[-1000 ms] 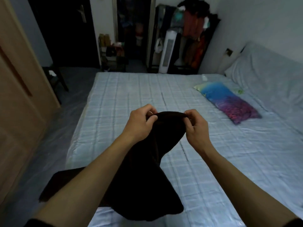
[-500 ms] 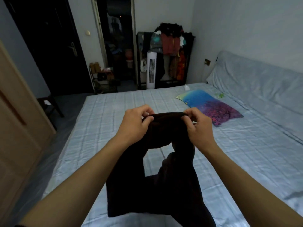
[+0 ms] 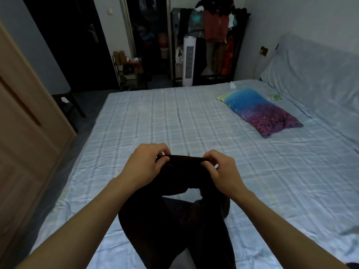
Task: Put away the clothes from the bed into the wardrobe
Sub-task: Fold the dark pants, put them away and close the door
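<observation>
We pinch the top edge of the dark trousers (image 3: 174,220) with both hands, the left hand (image 3: 143,166) and the right hand (image 3: 223,171) each curled round a corner of the waistband, so the fabric stretches taut between our grips and the two legs hang straight below them, onto the checked bedsheet (image 3: 213,133). Held up this way, the garment likely squares itself for folding. Well beyond our right grip lies a printed pillow (image 3: 258,111); the wooden wardrobe (image 3: 25,133) stands off to the left of our left grip.

Single head-worn wide-angle view, looking forward and down along the bed (image 3: 194,123); both forearms fill the near field, a clothes rack (image 3: 213,35) stands far.
</observation>
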`<state>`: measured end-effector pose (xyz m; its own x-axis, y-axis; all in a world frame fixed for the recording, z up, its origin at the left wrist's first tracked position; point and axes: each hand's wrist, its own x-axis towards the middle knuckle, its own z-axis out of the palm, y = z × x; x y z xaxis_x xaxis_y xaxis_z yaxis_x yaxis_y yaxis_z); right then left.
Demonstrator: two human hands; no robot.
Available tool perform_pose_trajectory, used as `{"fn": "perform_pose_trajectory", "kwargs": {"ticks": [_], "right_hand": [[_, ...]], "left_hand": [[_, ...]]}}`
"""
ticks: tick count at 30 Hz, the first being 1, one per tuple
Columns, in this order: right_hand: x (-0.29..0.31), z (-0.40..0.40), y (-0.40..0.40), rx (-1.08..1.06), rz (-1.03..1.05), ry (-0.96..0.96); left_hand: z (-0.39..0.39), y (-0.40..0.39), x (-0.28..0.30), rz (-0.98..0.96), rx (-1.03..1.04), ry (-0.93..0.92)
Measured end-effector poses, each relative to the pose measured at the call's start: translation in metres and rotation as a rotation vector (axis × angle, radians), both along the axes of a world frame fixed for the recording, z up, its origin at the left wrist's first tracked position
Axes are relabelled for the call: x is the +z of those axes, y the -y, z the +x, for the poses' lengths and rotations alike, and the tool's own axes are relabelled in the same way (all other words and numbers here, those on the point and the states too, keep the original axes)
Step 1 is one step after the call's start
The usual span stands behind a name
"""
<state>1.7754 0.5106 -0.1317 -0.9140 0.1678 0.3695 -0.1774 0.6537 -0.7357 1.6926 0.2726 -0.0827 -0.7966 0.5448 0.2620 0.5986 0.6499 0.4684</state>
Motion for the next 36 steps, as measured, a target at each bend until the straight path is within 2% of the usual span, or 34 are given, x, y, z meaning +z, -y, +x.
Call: {"fn": "perform_pose_trajectory", "kwargs": {"ticks": [8, 12, 15, 21, 24, 36], "right_hand": [[-0.03, -0.117, 0.039, 0.04, 0.03, 0.085], [-0.041, -0.192, 0.07, 0.129, 0.061, 0.093], [-0.061, -0.22, 0.076, 0.174, 0.113, 0.171], [-0.123, -0.208, 0.032, 0.133, 0.22, 0.568], [-0.148, -0.197, 0.008, 0.079, 0.225, 0.686], [-0.25, -0.156, -0.034, -0.028, 0.072, 0.97]], "left_hand": [[-0.111, 0.039, -0.042, 0.012, 0.114, -0.039], [-0.173, 0.065, -0.054, -0.006, 0.276, -0.128], [-0.2, 0.077, -0.083, -0.085, 0.397, -0.079], [-0.189, 0.075, -0.177, -0.175, 0.298, 0.244], [-0.172, 0.058, -0.208, -0.243, 0.226, 0.357], [-0.161, -0.014, -0.27, -0.419, 0.021, 0.528]]}}
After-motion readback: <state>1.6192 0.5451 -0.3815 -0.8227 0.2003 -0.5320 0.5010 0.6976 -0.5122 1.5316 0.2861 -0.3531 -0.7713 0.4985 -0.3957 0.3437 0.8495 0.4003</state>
